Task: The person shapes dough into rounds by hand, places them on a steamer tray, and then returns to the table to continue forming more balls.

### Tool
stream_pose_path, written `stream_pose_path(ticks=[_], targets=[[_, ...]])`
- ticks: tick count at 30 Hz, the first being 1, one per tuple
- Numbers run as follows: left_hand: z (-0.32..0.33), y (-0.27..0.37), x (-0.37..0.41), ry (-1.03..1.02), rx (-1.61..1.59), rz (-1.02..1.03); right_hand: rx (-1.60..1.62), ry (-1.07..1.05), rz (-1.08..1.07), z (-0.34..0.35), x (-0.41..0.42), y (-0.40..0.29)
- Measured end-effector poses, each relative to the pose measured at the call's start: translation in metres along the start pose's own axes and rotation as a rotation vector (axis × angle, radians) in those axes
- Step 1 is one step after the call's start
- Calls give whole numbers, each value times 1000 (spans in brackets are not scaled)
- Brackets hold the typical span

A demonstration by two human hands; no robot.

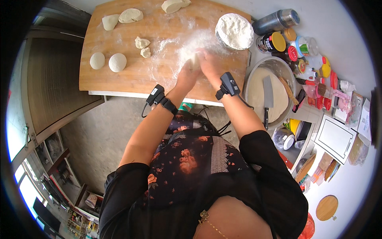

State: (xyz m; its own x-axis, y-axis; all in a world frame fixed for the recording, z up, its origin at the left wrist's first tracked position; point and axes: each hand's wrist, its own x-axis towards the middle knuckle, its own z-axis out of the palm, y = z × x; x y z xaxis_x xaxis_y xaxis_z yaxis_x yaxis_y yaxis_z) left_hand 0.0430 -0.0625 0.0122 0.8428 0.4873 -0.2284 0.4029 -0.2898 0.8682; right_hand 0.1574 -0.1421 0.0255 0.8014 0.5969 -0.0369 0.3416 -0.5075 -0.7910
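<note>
Between my two hands, over the floured part of the wooden board [134,80], is a piece of pale dough [195,61]. My left hand [188,73] cups it from the left, and my right hand [208,63] presses it from the right. Fingers hide much of its shape. Two smooth dough balls [117,62] sit at the board's left. Nearer my hands lie two small rough dough scraps [142,42]. Cut dough pieces [130,15] rest along the far edge. Loose flour [197,41] spreads just beyond my fingers, and a bowl of flour [235,31] stands at the far right.
Right of the board, a large metal basin [249,74] contains dough, with a cleaver [268,92] lying across it. A steel thermos [276,22] and several jars [278,41] line the wall. At left stands a dark cabinet door [62,80]; concrete floor [98,131] lies below.
</note>
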Motion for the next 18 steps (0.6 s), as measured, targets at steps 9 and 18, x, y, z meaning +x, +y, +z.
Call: stream_pose_path(ticks=[9, 18], targets=[[-39, -13, 6, -83, 117, -110, -311, 120, -320, 52, 6, 18], [-14, -28, -1, 138, -63, 11, -149, 44, 50, 22, -7, -20]])
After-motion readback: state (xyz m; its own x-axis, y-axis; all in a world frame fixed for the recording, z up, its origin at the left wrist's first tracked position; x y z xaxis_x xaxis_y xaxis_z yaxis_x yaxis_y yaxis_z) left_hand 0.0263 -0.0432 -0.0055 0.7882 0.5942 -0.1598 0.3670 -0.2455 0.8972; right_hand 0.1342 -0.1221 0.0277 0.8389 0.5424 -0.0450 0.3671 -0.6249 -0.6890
